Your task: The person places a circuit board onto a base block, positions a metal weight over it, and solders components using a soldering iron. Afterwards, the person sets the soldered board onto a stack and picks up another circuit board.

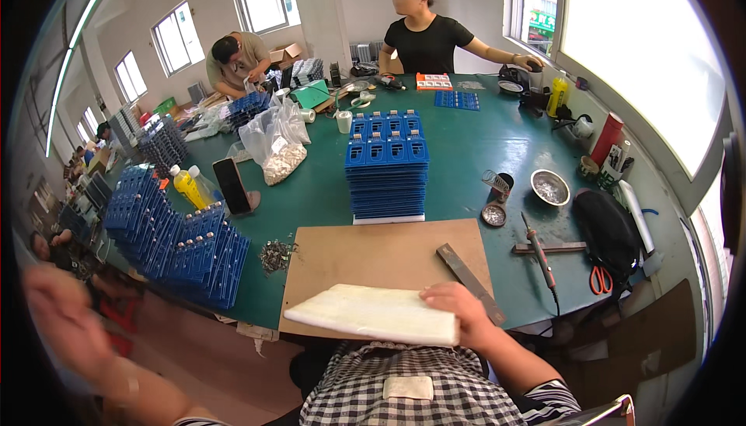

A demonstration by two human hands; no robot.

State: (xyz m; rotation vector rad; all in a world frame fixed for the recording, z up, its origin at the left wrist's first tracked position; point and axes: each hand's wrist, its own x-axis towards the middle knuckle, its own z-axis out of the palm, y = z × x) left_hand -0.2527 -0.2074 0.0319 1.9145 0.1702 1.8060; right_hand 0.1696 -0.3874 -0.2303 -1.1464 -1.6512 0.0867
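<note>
My right hand (460,311) grips the right end of a white foam slab (365,313), fingers over its top edge. The slab is tilted in front of my checked apron, over the near edge of a brown board (373,259). Far out to the left, beyond the table's edge, my left hand (70,321) is raised and smeared by motion; its fingers cannot be made out. Nearest to it are leaning stacks of blue circuit-board panels (167,232). Behind the brown board stands a tall, neat stack of blue panels (386,166) on a white base.
A flat metal bar (470,282) lies on the board's right side. Further right are a soldering iron (540,259), orange-handled scissors (600,279), a metal bowl (550,187) and a black pouch (610,228). A phone (231,185) stands left; co-workers (427,41) are across the green table.
</note>
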